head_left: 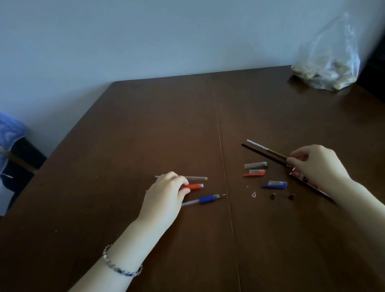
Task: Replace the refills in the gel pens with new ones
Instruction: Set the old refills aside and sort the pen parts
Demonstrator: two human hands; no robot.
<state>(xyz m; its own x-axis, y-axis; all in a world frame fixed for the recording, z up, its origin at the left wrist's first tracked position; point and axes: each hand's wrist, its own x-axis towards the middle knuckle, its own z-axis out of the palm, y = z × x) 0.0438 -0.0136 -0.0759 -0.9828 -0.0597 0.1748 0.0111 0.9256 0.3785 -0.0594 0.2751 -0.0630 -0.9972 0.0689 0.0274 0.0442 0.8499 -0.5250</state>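
head view: we see the left hand point(163, 195) low on the dark brown wooden tabletop point(144, 122), fingers point(179, 182) curled round the red-grip clear pen barrel point(194, 186), likely steadying it for loading; the blue-grip gel pen point(207, 198) lies just beside. the right hand point(317, 165), reaching in from the right, pinches the end of the thin clear refill point(265, 147) beside the thin black refill point(263, 153), seemingly picking one up. loose plastic pen caps point(255, 173) sit between, kept aside.
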